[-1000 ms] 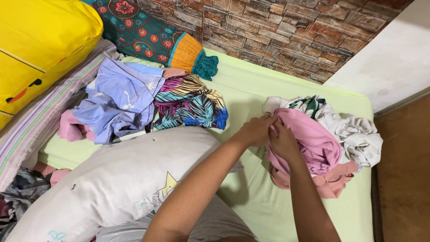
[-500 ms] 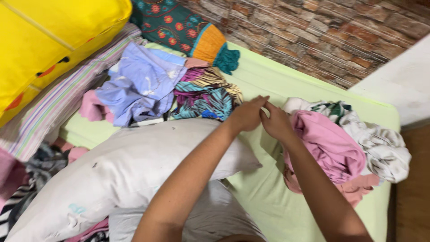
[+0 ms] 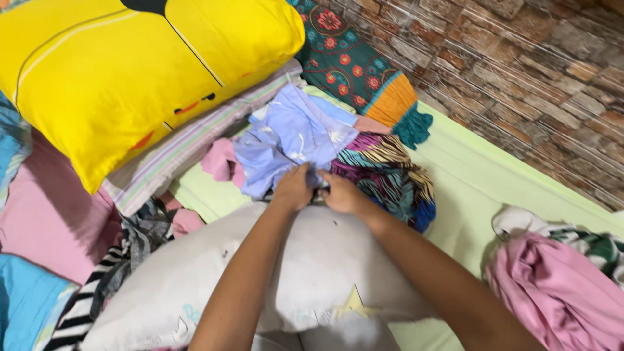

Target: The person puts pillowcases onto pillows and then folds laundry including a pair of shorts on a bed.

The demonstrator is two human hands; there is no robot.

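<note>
lilac garment [image 3: 286,140], crumpled, seemingly satiny

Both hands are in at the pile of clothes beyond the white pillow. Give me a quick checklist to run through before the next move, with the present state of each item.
1. Both hands at the same spot: ok. The left hand and right hand meet at the near edge of the light blue garment.
2. Firm pinch on the cloth: cannot tell; the fingertips are hidden.
3. Light blue garment free on top: ok, nothing lies over it.
4. Striped multicolour garment apart from it: not ok, it lies against its right side.
5. Forearms unobstructed: not ok, they reach over the white pillow.
6. Pink garment pile out of the way: ok, far right.
</note>
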